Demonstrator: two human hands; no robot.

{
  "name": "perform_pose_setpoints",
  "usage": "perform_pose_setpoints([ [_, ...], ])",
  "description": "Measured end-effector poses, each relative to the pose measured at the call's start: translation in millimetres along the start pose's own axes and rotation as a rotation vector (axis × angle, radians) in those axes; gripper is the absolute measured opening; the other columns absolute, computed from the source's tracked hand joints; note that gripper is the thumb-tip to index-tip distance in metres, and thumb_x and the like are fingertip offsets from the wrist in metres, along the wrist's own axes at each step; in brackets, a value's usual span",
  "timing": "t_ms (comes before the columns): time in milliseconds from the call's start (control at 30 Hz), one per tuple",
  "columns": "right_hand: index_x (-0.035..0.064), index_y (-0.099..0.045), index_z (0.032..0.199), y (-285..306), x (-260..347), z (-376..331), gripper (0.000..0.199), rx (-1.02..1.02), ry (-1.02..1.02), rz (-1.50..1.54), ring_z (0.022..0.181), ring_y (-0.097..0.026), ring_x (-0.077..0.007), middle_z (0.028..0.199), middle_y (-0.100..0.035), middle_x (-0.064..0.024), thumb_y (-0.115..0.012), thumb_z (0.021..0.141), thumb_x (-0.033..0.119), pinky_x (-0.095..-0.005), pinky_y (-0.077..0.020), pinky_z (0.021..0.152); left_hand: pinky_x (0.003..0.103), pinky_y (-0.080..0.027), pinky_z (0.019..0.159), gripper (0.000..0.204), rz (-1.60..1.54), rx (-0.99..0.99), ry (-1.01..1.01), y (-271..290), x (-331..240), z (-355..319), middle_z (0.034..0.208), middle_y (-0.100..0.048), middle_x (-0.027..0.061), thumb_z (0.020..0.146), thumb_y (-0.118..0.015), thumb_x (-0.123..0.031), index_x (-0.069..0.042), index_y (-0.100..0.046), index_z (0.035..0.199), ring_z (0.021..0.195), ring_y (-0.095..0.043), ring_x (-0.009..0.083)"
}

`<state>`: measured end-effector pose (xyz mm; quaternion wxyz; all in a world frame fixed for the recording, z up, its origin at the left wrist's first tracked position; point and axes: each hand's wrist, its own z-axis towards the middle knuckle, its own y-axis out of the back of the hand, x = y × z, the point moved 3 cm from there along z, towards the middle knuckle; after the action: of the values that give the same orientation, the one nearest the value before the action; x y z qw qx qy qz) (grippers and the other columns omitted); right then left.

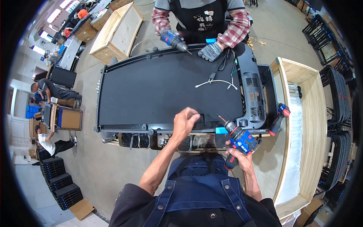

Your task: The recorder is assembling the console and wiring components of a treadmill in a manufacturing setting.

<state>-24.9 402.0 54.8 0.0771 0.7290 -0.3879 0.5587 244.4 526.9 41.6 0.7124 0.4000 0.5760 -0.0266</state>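
Note:
My right hand (241, 157) is wrapped round the handle of a blue and black cordless drill (244, 140). The drill's long bit points up and left over the near edge of a black treadmill base (159, 89). Above the belt near that same edge, my left hand (184, 123) has its fingers curled together; whatever they pinch is too small to make out. Just right of those fingertips is a thin black bent piece (203, 118). On the belt's far right lie a black power cord (216, 71) and a white cable (217, 81).
Across the base, a co-worker's gloved hand (210, 52) rests by the far rail, beside another cordless drill (174, 40). Parts bins (184, 143) sit below the near edge. A red and black power tool (279, 119) is at the right end, beside a long wooden crate (314, 132).

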Motion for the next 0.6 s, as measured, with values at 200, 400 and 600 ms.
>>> perform_pose_setpoints([
  [200,-0.0005,-0.059,0.126,3,-1,-3,0.044,0.005,-0.029,-0.003,0.084,-0.072,-0.0203,0.111,-0.07,-0.0149,-0.069,0.084,-0.004,-0.0355,-0.06,0.076,0.047,-0.053,0.074,0.025,0.296,0.195,0.182,-19,-4,-23,0.083,-0.072,0.0181,0.082,-0.076,-0.023,0.001,-0.069,0.085,0.082,-0.07,0.0358],
  [400,-0.0007,-0.056,0.13,4,-8,-8,0.048,-0.003,-0.062,0.032,0.087,-0.071,-0.021,0.112,-0.07,-0.0173,-0.069,0.084,-0.005,-0.0373,-0.0614,0.079,0.046,-0.048,0.067,0.023,0.384,-0.04,-0.165,-31,5,-36,0.08,-0.065,0.0134,0.084,-0.075,-0.021,-0.004,-0.06,0.08,0.078,-0.063,0.033],
  [600,-0.0004,-0.061,0.125,10,11,-5,0.044,0.007,-0.039,-0.042,0.087,-0.071,-0.0192,0.113,-0.07,-0.0153,-0.071,0.082,-0.003,-0.036,-0.0595,0.081,0.038,-0.049,0.07,0.014,0.554,0.099,-0.762,-38,-20,-9,0.081,-0.052,0.006,0.081,-0.073,-0.011,-0.008,-0.059,0.083,0.079,-0.055,0.0261],
])
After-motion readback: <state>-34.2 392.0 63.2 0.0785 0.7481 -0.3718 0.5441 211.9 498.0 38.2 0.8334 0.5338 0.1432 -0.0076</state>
